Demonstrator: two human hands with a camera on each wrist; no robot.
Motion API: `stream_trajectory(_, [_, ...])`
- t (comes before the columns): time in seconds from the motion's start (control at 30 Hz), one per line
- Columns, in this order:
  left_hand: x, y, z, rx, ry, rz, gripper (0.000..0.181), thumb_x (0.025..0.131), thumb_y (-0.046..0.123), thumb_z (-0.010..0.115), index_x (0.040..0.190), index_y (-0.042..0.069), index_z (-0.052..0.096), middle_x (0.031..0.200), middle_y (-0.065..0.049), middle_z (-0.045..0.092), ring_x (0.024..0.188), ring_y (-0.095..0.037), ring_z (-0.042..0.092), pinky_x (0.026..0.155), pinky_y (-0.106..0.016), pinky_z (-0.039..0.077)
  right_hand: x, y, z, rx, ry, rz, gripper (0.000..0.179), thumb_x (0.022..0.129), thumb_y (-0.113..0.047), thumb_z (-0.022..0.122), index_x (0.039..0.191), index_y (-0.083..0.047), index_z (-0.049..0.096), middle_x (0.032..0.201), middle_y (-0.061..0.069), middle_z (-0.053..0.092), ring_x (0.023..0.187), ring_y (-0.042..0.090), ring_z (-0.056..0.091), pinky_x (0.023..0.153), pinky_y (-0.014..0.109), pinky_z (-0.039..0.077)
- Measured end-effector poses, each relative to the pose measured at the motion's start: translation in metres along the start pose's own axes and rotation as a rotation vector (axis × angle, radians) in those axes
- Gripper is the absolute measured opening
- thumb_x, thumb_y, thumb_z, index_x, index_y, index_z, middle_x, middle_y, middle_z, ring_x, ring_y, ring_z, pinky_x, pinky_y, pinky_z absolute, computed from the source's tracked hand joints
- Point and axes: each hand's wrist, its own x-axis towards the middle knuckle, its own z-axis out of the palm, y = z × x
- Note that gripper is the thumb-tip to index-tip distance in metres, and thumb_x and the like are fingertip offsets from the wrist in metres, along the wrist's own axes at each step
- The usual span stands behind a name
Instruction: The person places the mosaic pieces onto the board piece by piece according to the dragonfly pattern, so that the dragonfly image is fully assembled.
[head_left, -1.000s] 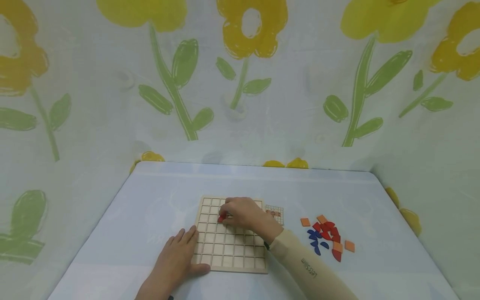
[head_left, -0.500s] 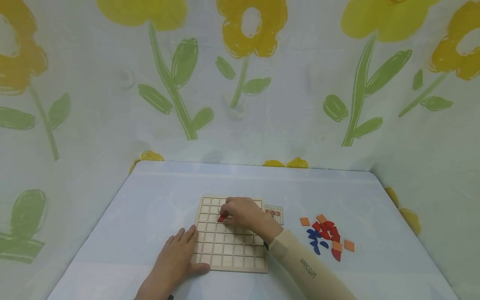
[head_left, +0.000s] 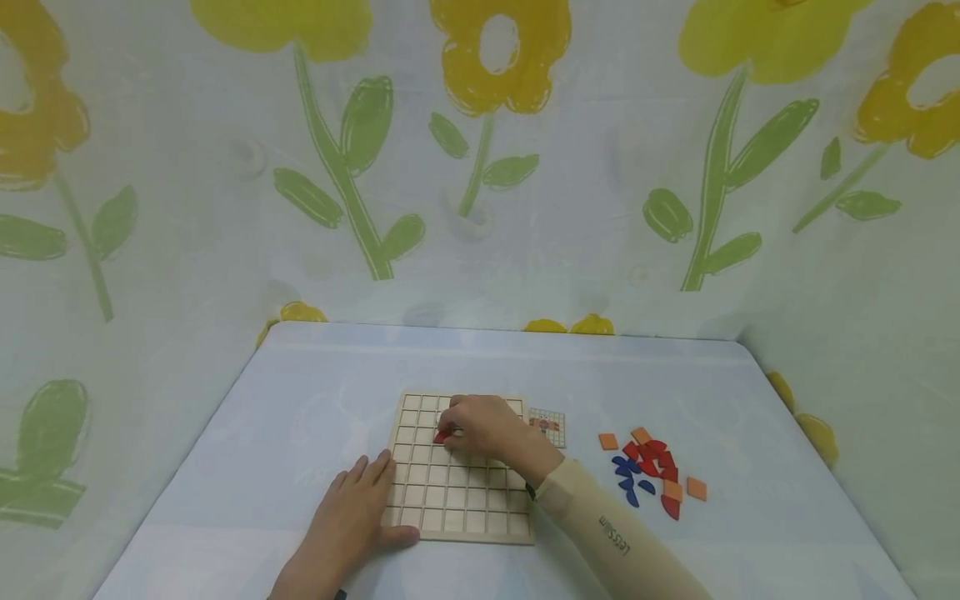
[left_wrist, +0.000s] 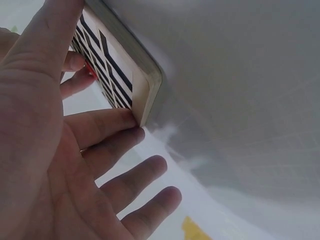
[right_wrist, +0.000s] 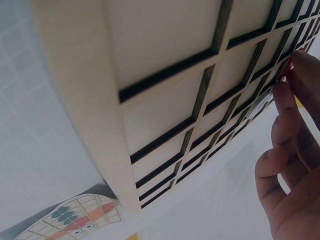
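Note:
A wooden grid board lies flat on the table. Over its upper left cells my right hand pinches a small red puzzle piece between thumb and fingertips. The right wrist view shows this red piece at the grid, mostly covered by the fingers, beside a whitish piece in a nearby cell. My left hand rests along the board's left edge, thumb at the near corner and fingers extended. In the left wrist view, the fingertips touch the board's rim.
Right of the board lies a printed pattern card with a grid and a figure. Farther right are loose red pieces, blue pieces and orange squares. A flower-patterned cloth wall rises behind the table.
Both hands keep nearly the same places. The red piece stays in my right fingers, tilting slightly against the board. The whole head view shifts slightly.

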Motion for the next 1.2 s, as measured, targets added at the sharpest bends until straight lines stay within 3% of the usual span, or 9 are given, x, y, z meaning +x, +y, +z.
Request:
stream_trajectory(0.6, [0.001,0.001,0.0,-0.003,0.005,0.004,0.106,0.071,0.061,0.083,0.144,-0.008,0.049,0.154,-0.023,0.043,0.14,-0.051,0.038,0.112,-0.065,0.033,-0.004,0.005,-0.002,0.032,0.026,0.014,0.016,0.093,-0.032,0.076,0.108,-0.025,0.079,0.098,-0.013,0.067,0.08,0.0,0.058,0.07,0.018,0.052])
stream_trajectory(0.87, [0.001,0.0,0.002,0.0,0.015,0.006,0.106,0.071,0.061,0.083,0.144,-0.008,0.05,0.154,-0.023,0.043,0.14,-0.05,0.038,0.113,-0.065,0.033,-0.024,0.01,-0.024,0.085,0.139,0.006,0.021,0.094,-0.029,0.075,0.114,-0.023,0.077,0.107,-0.006,0.068,0.085,0.008,0.065,0.064,0.022,0.053])
stream_trajectory(1.2, [0.001,0.001,0.002,0.012,0.023,0.001,0.106,0.07,0.062,0.084,0.144,-0.007,0.05,0.153,-0.023,0.044,0.14,-0.051,0.038,0.113,-0.065,0.033,-0.065,0.028,-0.055,0.11,0.291,0.049,0.023,0.092,-0.025,0.077,0.115,-0.024,0.076,0.111,-0.009,0.069,0.091,0.01,0.067,0.073,0.025,0.057])
